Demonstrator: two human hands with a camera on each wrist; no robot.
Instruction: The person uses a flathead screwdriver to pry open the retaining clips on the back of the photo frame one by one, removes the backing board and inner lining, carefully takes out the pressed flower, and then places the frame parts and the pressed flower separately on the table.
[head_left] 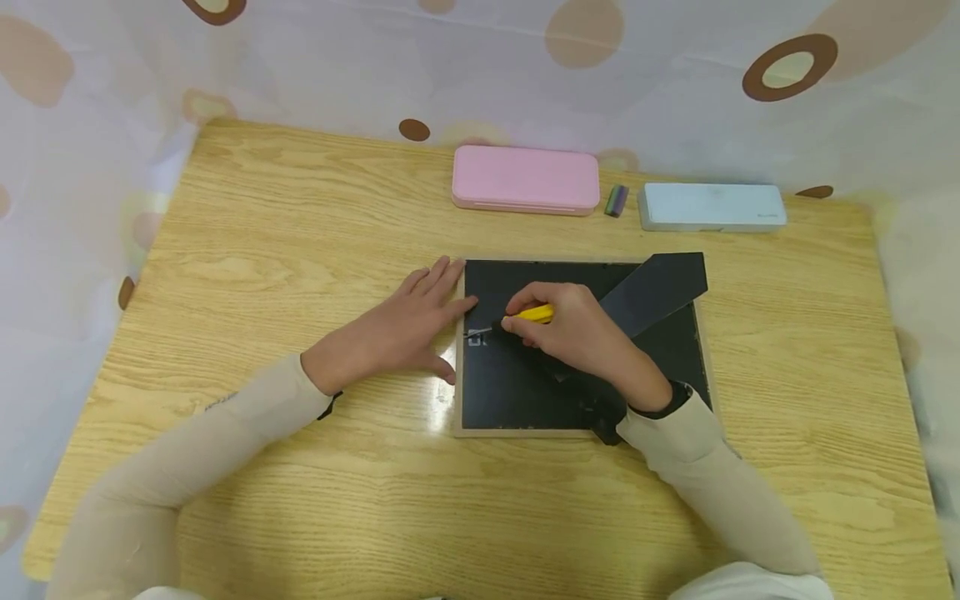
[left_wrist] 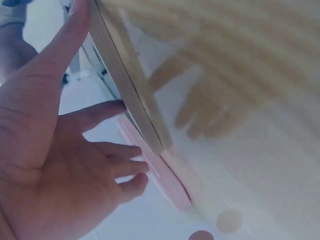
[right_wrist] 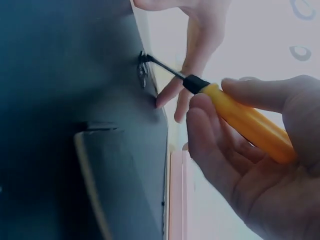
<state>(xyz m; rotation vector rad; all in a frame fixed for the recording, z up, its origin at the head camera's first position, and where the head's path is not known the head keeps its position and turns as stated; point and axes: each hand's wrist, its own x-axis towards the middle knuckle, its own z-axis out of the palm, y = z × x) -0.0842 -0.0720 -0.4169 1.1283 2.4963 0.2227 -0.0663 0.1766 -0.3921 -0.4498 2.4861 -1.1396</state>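
Note:
A picture frame (head_left: 517, 392) lies face down on the table, its black backing up and a folding stand leg (head_left: 660, 287) angled out at the right. My right hand (head_left: 573, 325) grips a screwdriver by its yellow handle (right_wrist: 250, 122). The screwdriver's tip meets a small metal hanger (right_wrist: 143, 72) near the left edge of the backing. Spread along that left edge is my left hand (head_left: 405, 325), fingers straight, forefinger over the backing and thumb beside the wooden rim (left_wrist: 125, 85).
Behind the frame stand a pink pencil case (head_left: 525, 179) and a pale blue case (head_left: 712, 207), with a small multicoloured block (head_left: 617, 201) between them. A spotted cloth (head_left: 495, 67) hangs along the far edge of the wooden table (head_left: 300, 208).

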